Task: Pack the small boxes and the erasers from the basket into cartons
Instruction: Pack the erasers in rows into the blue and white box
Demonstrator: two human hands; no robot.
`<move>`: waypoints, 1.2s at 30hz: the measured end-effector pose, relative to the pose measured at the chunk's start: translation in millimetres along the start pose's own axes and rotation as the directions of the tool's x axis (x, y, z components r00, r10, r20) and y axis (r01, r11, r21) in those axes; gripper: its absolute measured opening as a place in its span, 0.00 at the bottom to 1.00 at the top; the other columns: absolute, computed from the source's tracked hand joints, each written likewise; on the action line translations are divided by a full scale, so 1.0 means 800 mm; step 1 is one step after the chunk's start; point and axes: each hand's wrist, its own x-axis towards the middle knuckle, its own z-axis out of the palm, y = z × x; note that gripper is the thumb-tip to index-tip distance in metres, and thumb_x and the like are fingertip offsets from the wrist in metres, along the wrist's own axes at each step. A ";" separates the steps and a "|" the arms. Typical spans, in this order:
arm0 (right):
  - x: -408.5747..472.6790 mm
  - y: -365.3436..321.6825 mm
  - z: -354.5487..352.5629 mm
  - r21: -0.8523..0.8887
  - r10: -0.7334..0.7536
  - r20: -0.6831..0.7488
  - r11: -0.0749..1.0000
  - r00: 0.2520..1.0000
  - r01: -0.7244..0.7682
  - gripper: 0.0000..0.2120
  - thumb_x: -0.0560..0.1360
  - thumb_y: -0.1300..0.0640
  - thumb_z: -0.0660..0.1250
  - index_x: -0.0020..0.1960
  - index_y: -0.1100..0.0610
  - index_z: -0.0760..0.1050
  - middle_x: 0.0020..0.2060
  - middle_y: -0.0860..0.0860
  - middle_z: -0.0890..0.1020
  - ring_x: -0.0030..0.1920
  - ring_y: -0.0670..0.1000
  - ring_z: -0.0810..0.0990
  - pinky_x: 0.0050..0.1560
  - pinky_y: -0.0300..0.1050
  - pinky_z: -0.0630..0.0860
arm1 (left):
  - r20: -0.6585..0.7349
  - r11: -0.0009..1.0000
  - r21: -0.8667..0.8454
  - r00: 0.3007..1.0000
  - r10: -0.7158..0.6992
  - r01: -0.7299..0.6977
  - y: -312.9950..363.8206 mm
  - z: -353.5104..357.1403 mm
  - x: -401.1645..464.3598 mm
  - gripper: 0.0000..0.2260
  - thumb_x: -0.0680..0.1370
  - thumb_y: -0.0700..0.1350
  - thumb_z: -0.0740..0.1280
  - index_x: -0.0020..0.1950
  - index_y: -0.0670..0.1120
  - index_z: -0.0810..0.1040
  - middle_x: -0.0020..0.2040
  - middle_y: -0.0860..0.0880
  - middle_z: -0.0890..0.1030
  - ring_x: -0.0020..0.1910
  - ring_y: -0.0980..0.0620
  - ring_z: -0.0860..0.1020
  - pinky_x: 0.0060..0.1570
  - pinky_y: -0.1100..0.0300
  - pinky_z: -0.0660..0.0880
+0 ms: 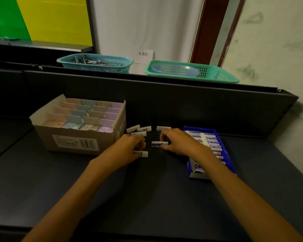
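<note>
Handling erasers [159, 144]: judged light, firm, sleeved; pinch by long sides.
Left hand [132, 145]: fingers curled on one eraser on bench [147, 198].
Right hand [177, 142]: fingertips pinching another.

left hand [132, 145]: fingers curl over an eraser [142, 154], grip unclear
blue carton [229, 159]: near end behind right forearm
eraser labels: too small to read
teal basket [94, 62]: contents blurred, can't ID
</note>
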 end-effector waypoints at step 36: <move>-0.121 0.105 -0.054 0.680 0.214 -0.157 0.731 0.964 -0.052 0.14 0.69 0.61 0.75 0.51 0.53 0.75 0.50 0.51 0.82 0.49 0.48 0.83 0.46 0.46 0.82 | -0.281 0.942 -0.145 0.926 0.253 -0.302 0.110 0.018 0.046 0.14 0.72 0.45 0.71 0.58 0.50 0.77 0.54 0.52 0.78 0.50 0.60 0.76 0.54 0.60 0.76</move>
